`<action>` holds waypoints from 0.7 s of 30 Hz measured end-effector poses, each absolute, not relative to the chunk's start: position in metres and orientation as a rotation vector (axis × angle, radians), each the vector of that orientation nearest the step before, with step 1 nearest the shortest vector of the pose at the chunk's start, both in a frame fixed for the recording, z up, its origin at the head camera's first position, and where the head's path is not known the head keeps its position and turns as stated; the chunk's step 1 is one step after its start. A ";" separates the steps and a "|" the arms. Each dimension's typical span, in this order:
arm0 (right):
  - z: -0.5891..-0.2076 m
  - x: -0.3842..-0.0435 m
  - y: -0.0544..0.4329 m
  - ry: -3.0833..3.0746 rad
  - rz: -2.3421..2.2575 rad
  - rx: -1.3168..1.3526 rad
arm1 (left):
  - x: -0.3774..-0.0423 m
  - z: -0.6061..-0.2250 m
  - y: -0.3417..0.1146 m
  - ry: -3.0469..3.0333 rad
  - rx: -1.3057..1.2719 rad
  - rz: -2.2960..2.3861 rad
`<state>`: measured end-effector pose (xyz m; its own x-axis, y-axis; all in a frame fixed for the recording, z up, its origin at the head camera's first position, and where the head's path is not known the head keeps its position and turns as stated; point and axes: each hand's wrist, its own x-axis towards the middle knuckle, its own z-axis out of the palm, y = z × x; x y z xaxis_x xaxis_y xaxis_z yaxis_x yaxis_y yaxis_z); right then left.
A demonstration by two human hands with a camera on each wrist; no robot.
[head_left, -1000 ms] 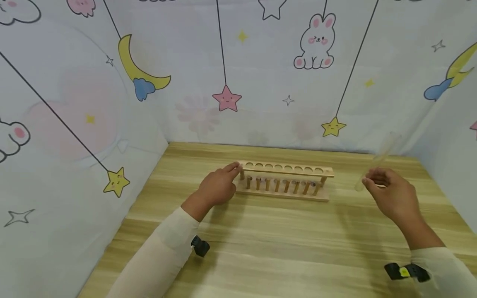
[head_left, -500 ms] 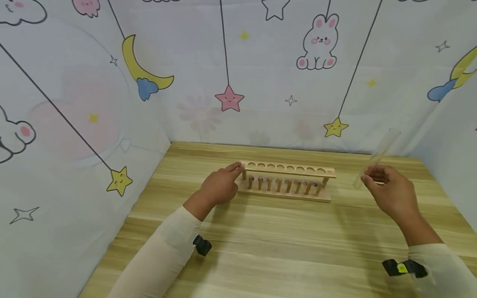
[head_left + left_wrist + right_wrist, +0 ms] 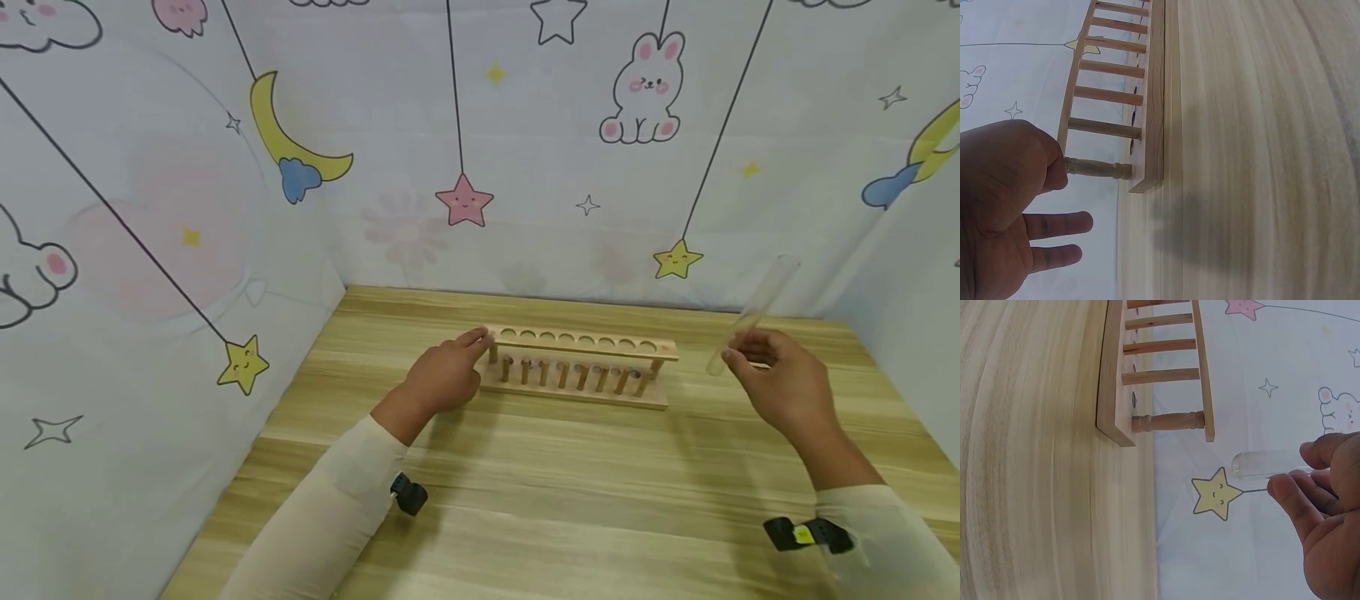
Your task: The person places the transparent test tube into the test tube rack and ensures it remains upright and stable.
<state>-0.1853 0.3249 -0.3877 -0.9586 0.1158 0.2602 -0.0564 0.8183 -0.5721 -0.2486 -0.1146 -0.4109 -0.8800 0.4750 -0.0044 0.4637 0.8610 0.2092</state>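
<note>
A wooden test tube rack (image 3: 585, 340) stands on the table, with a row of round holes in its top rail and a row of upright pegs below. At its left end my left hand (image 3: 442, 375) pinches the top rail; in the left wrist view two other fingers (image 3: 1060, 225) stick out beside it. To the right of the rack, my right hand (image 3: 791, 383) holds a clear glass test tube (image 3: 772, 283) between thumb and fingers. The tube is tilted, its rounded end (image 3: 1241, 465) pointing down and toward the rack, apart from it and above the table.
The wood-grain table (image 3: 525, 492) stretches in front of the rack. White cloth walls (image 3: 540, 250) printed with stars, moons and rabbits stand behind and at both sides. A small black device (image 3: 410, 494) is strapped on the left wrist, another (image 3: 808, 534) on the right.
My right hand has moved slightly left and up with the test tube. My left hand stays at the rack's left end, and the view has shifted a little.
</note>
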 end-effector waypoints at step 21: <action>-0.386 -0.193 0.316 -2.717 0.901 -0.028 | -0.249 -0.413 -0.115 2.980 0.745 0.322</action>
<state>-0.1934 0.3163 -0.3862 -0.9611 0.1051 0.2555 -0.0684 0.8055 -0.5886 -0.2487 -0.1147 -0.4131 -0.8824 0.4705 -0.0005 0.4595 0.8621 0.2138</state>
